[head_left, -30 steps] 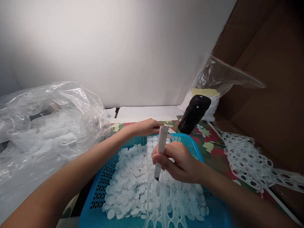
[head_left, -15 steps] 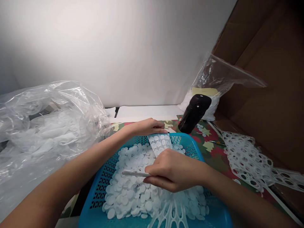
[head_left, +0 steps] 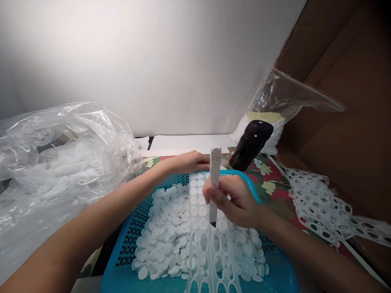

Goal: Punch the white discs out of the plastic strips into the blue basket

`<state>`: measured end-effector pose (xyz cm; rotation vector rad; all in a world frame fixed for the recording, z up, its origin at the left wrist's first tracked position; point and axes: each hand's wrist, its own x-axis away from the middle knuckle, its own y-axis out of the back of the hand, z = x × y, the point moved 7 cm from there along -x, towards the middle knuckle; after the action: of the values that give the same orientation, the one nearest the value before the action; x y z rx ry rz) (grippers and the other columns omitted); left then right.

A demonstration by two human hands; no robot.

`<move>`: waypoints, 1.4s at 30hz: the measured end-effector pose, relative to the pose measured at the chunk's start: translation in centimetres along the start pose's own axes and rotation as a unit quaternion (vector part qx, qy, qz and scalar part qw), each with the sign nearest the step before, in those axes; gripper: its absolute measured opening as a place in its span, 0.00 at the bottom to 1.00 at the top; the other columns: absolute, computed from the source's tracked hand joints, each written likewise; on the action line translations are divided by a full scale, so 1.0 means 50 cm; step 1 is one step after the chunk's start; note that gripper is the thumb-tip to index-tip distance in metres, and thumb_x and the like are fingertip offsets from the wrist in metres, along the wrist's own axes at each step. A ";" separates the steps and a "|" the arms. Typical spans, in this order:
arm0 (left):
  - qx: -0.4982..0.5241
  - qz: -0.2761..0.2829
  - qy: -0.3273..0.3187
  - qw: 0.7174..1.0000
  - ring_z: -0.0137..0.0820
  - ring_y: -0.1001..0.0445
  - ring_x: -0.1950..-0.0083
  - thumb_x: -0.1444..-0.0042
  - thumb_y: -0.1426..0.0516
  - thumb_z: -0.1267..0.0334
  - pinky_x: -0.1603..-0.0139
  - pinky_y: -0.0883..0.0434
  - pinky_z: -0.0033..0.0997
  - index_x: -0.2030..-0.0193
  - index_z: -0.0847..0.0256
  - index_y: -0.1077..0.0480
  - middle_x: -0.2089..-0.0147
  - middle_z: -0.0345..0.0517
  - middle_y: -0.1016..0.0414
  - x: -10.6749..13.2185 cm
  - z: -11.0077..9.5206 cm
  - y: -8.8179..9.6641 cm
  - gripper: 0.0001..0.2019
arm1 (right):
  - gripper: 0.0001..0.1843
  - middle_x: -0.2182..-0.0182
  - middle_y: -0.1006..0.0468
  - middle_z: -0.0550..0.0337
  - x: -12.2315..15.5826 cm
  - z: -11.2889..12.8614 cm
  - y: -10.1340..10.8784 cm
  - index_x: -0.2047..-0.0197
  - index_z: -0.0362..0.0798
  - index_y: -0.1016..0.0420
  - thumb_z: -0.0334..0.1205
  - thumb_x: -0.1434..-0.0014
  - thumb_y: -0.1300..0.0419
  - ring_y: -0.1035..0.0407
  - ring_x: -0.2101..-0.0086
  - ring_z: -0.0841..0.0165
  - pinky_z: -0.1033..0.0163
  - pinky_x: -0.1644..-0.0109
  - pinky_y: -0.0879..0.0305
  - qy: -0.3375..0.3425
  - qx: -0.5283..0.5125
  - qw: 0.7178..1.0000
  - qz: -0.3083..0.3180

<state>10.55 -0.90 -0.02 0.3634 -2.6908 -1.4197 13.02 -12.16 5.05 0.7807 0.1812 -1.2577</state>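
Note:
My right hand [head_left: 233,199] is closed round a flat white stick-like tool [head_left: 215,173], held upright with its dark tip pointing down at a white plastic sheet [head_left: 194,213]. The sheet lies lengthwise over the basket; round discs fill its upper part, and its lower part is a lattice of open oval holes. At the basket's far rim, my left hand [head_left: 192,161] is closed on the sheet's far end, its fingertips partly hidden behind the tool. Under the sheet, many loose white discs [head_left: 165,244] fill the blue basket [head_left: 113,268].
A clear plastic bag [head_left: 70,162] of white pieces lies at left. Behind the basket at right stand a black object [head_left: 252,144] and a bag of white pieces [head_left: 273,136]. Punched-out lattice sheets [head_left: 320,203] lie at right, beside a cardboard wall [head_left: 342,101].
My right hand has risen and moved slightly right, turning the tool from lying flat to upright. The sheet's discs and lattice now show more. My left hand stays at the far rim.

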 end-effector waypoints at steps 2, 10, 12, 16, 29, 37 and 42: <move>-0.005 -0.004 0.007 1.000 0.21 0.43 0.76 0.45 0.53 0.54 0.74 0.43 0.23 0.70 0.62 0.35 0.75 0.37 0.36 -0.002 0.008 -0.001 0.13 | 0.16 0.81 0.41 0.66 0.001 0.003 -0.012 0.74 0.45 0.38 0.42 0.38 0.56 0.46 0.80 0.77 0.70 0.77 0.48 0.011 0.025 0.999 0.038; -0.015 -0.016 0.009 1.000 0.22 0.42 0.75 0.46 0.51 0.54 0.74 0.43 0.23 0.73 0.62 0.37 0.77 0.37 0.36 0.000 0.009 0.004 0.13 | 0.15 0.82 0.43 0.67 0.007 -0.004 -0.030 0.73 0.44 0.38 0.41 0.39 0.55 0.49 0.81 0.78 0.69 0.77 0.52 0.016 0.055 0.994 0.093; -0.016 -0.012 0.012 1.000 0.22 0.42 0.76 0.46 0.52 0.53 0.75 0.44 0.23 0.74 0.62 0.37 0.78 0.37 0.37 0.000 0.009 0.004 0.14 | 0.14 0.82 0.43 0.67 0.007 -0.004 -0.032 0.73 0.44 0.38 0.41 0.39 0.55 0.49 0.81 0.78 0.69 0.77 0.52 0.017 0.053 0.994 0.097; -0.013 -0.018 0.009 1.000 0.22 0.43 0.76 0.46 0.52 0.56 0.74 0.44 0.23 0.73 0.62 0.38 0.76 0.37 0.37 -0.003 0.016 0.002 0.12 | 0.14 0.82 0.43 0.67 0.007 -0.004 -0.030 0.73 0.44 0.38 0.41 0.39 0.55 0.49 0.81 0.78 0.69 0.77 0.52 0.016 0.050 0.994 0.091; 0.018 -0.001 0.022 1.000 0.22 0.49 0.78 0.45 0.53 0.51 0.77 0.47 0.24 0.76 0.61 0.42 0.79 0.36 0.46 0.011 -0.027 0.011 0.16 | 0.17 0.84 0.44 0.68 0.022 0.000 -0.085 0.73 0.46 0.37 0.44 0.38 0.57 0.51 0.82 0.77 0.68 0.77 0.56 0.065 0.193 0.942 0.265; 0.015 -0.001 0.012 1.000 0.21 0.49 0.77 0.45 0.53 0.52 0.76 0.46 0.23 0.76 0.62 0.42 0.79 0.36 0.46 0.008 -0.021 0.009 0.16 | 0.17 0.86 0.46 0.69 0.027 -0.017 -0.081 0.79 0.45 0.40 0.42 0.40 0.54 0.51 0.83 0.79 0.71 0.78 0.54 0.027 0.106 0.942 0.316; 0.014 -0.004 0.019 1.000 0.22 0.48 0.77 0.45 0.53 0.52 0.75 0.46 0.24 0.73 0.62 0.37 0.78 0.36 0.43 0.005 -0.009 0.006 0.15 | 0.18 0.85 0.44 0.69 -0.004 -0.026 -0.022 0.75 0.44 0.36 0.44 0.38 0.56 0.48 0.84 0.80 0.71 0.80 0.51 -0.061 -0.001 0.991 0.117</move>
<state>10.34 -1.16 0.45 0.3983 -2.6849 -1.3630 12.32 -11.31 3.70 0.6995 -0.0083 -1.0788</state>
